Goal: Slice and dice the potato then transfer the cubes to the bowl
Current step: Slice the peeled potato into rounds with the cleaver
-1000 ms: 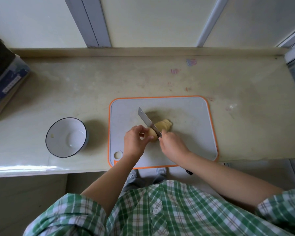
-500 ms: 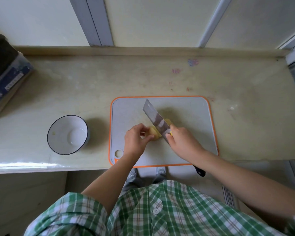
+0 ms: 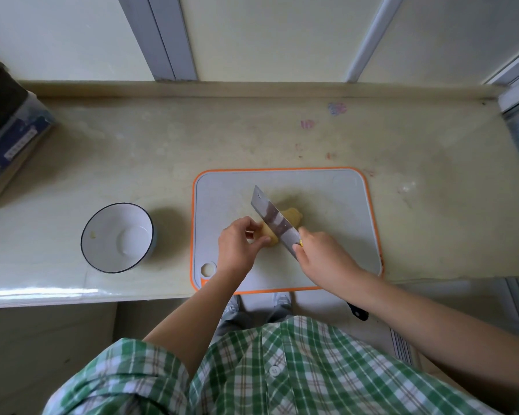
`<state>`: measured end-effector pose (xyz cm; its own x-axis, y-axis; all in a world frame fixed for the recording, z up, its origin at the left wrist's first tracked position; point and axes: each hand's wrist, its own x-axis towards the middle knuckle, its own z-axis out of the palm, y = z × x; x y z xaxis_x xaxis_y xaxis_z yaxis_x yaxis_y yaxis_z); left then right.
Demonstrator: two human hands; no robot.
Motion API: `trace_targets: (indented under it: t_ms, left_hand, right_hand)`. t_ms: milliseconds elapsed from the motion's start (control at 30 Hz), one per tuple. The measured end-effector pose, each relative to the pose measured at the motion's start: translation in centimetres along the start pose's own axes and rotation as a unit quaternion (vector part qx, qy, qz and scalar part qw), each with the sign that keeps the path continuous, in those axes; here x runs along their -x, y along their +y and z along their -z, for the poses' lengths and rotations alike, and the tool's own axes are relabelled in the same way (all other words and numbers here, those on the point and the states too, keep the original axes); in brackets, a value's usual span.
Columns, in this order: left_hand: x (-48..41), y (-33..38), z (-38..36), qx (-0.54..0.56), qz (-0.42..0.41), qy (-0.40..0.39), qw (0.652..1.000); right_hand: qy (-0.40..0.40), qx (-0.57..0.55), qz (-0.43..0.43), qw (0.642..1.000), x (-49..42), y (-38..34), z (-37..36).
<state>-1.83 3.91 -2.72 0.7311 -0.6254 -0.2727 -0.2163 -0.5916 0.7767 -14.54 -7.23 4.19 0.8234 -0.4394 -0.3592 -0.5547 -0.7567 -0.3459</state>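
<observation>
A peeled yellow potato (image 3: pixel 294 215) lies in the middle of a grey cutting board with an orange rim (image 3: pixel 342 205). My left hand (image 3: pixel 237 250) pinches the potato's left end with curled fingers. My right hand (image 3: pixel 324 259) grips the handle of a cleaver (image 3: pixel 271 218), whose wide blade lies tilted across the potato with its tip pointing to the far left. The blade hides the potato's middle. A white bowl with a dark rim (image 3: pixel 117 238) stands left of the board, holding only a tiny yellow scrap.
The pale counter (image 3: pixel 282 139) ends at a raised back ledge and a front edge just under the board. A dark and blue box (image 3: pixel 9 133) sits at the far left. My plaid shirt fills the bottom of the view.
The cleaver's blade has tilted from edge-down in the potato to showing its flat side. My right hand has shifted to the right. My left hand stays on the potato's left end.
</observation>
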Motion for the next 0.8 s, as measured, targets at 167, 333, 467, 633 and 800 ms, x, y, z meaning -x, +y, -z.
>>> trace_targets:
  t_ms: [167, 333, 467, 633, 800]
  left_hand:
    - [-0.2, 0.2, 0.0, -0.001, 0.008, -0.001, 1.0]
    - [-0.3, 0.2, 0.1, 0.001, 0.016, -0.005, 1.0]
    - [-0.4, 0.2, 0.1, 0.003, 0.022, -0.007, 1.0]
    - [-0.4, 0.2, 0.2, 0.013, 0.02, -0.012, 1.0]
    - [-0.3, 0.1, 0.2, 0.011, 0.019, -0.01, 1.0]
  right_hand:
    - [-0.001, 0.009, -0.002, 1.0, -0.4, -0.3, -0.3]
    - [-0.011, 0.019, -0.013, 1.0, -1.9, -1.1, -1.2]
    - [-0.004, 0.02, -0.01, 1.0, -2.9, -1.0, -2.5]
    - [-0.006, 0.022, -0.012, 1.0, -3.4, -0.4, -3.9]
    - [-0.006, -0.017, -0.026, 0.999, -3.5, 0.5, -4.4]
